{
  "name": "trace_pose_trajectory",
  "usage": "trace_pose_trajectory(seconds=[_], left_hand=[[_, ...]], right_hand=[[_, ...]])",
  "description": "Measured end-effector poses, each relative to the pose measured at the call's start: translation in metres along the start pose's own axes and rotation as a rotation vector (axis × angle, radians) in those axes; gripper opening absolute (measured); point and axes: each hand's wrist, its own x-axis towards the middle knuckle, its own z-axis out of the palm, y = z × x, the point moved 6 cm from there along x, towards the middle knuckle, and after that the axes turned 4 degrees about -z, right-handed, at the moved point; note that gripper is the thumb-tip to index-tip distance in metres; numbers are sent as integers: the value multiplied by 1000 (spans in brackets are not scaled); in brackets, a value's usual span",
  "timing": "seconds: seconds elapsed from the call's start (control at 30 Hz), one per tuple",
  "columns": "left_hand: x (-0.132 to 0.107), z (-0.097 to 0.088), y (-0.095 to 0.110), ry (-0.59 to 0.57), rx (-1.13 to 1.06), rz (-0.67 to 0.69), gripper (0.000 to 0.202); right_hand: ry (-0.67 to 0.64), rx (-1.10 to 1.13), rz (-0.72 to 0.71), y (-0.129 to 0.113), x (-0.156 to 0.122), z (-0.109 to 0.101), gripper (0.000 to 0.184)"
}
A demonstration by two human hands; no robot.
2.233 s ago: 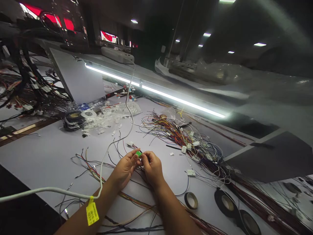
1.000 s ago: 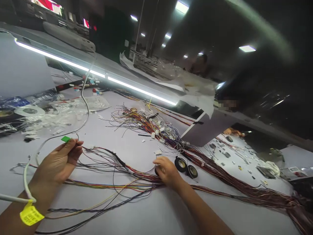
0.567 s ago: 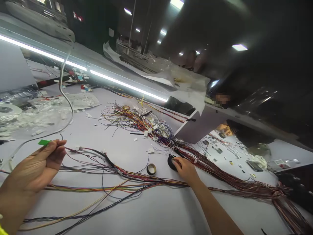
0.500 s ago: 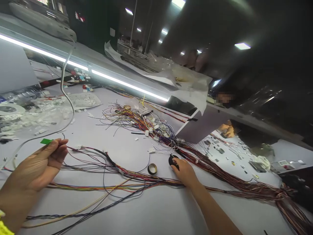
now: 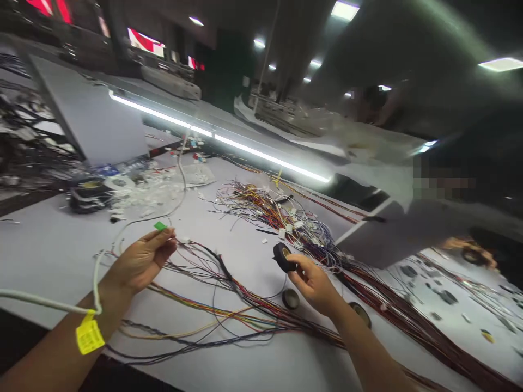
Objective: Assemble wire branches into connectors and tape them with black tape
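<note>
My left hand (image 5: 141, 261) is closed in a pinch on the end of some thin wires, with a green piece of tape (image 5: 160, 225) sticking up beside the thumb. From there the wire harness (image 5: 229, 277), partly wrapped in black, runs right across the table. My right hand (image 5: 314, 286) grips a black roll of tape (image 5: 281, 257) by its rim, raised above the harness. Below it a second tape roll (image 5: 290, 299) lies by the wires. Another tape roll (image 5: 360, 314) is partly hidden behind my right forearm.
A large tangled wire bundle (image 5: 261, 207) with white connectors lies farther back. Clear plastic bags (image 5: 151, 190) of small parts sit at the left. A white cord (image 5: 41, 298) with a yellow tag (image 5: 90, 333) is at my left wrist. A co-worker's hands (image 5: 469, 253) show at right.
My right hand has lifted the black tape roll off the table. The view has swung left, so things appear farther right. My left hand still pinches the wires.
</note>
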Motion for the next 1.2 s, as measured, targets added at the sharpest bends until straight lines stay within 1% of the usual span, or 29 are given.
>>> trace_pose_trajectory(seconds=[0.07, 0.17, 0.23, 0.3, 0.43, 0.5, 0.67, 0.77, 0.8, 0.87, 0.97, 1.0, 1.03, 1.07, 1.13, 1.17, 1.2], left_hand=[[-7, 5, 2, -54, 24, 3, 14], [-22, 14, 3, -150, 96, 0, 20], [-32, 18, 3, -187, 167, 2, 22], [-40, 20, 5, -208, 237, 19, 27], [-51, 25, 10, -303, 340, 71, 32], [-52, 25, 11, -306, 370, 105, 31], [-47, 20, 9, -182, 426, 223, 25], [-49, 17, 13, -116, 512, 304, 22], [-52, 18, 17, -113, 579, 351, 20], [-61, 23, 29, -137, 779, 515, 14], [-81, 36, 50, -176, 1073, 873, 7], [-87, 40, 55, -196, 1126, 976, 5], [-90, 44, 58, -231, 1155, 1051, 6], [-92, 47, 60, -278, 1167, 1094, 7], [-90, 49, 61, -354, 1165, 1102, 8], [-86, 48, 61, -356, 1161, 1078, 7], [-82, 45, 61, -321, 1159, 1043, 5]], right_hand=[[-61, 152, -131, -44, 36, 13, 29], [-110, 226, -366, -112, 81, 34, 26], [-105, 216, -464, -142, 103, 44, 26], [-95, 177, -514, -158, 119, 50, 26], [-94, 87, -549, -166, 136, 56, 24], [-101, 65, -551, -167, 139, 58, 24], [-119, 65, -568, -168, 142, 64, 24], [-133, 113, -583, -164, 146, 67, 35], [-141, 136, -587, -163, 148, 70, 39], [-150, 206, -604, -161, 154, 76, 39], [-117, 387, -592, -160, 163, 92, 35], [-103, 459, -559, -160, 167, 99, 36], [-97, 523, -509, -160, 169, 107, 38], [-106, 577, -441, -159, 170, 116, 43], [-152, 676, -248, -157, 167, 133, 55], [-182, 737, -140, -156, 162, 139, 61], [-211, 814, -42, -155, 156, 144, 63]])
